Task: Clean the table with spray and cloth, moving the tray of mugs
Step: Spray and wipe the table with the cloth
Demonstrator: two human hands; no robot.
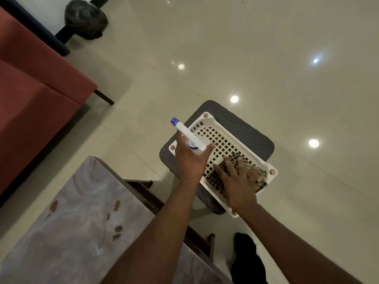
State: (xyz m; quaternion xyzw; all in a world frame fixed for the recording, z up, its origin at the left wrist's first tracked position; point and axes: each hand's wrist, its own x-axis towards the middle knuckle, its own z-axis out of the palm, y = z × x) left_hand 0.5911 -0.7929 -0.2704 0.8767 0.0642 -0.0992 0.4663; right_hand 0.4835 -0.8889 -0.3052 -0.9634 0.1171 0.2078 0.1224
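Note:
My left hand (pixel 189 158) grips a white spray bottle (pixel 189 135) with a blue nozzle tip, held over the left edge of a white perforated basket (pixel 215 136). The basket sits on a dark grey stool (pixel 252 132). A checkered brown cloth (pixel 255 174) lies in the basket's near right corner, with my right hand (pixel 235 182) pressed flat on it, fingers spread. The marble table (pixel 82 222) lies at lower left with several brown stains. No tray of mugs is in view.
A red sofa (pixel 34 103) stands at left across a strip of glossy tiled floor. A dark round object (pixel 86 19) sits on the floor at top left. My foot in a black sock (pixel 246 251) is below the stool, beside the table's dark wooden frame.

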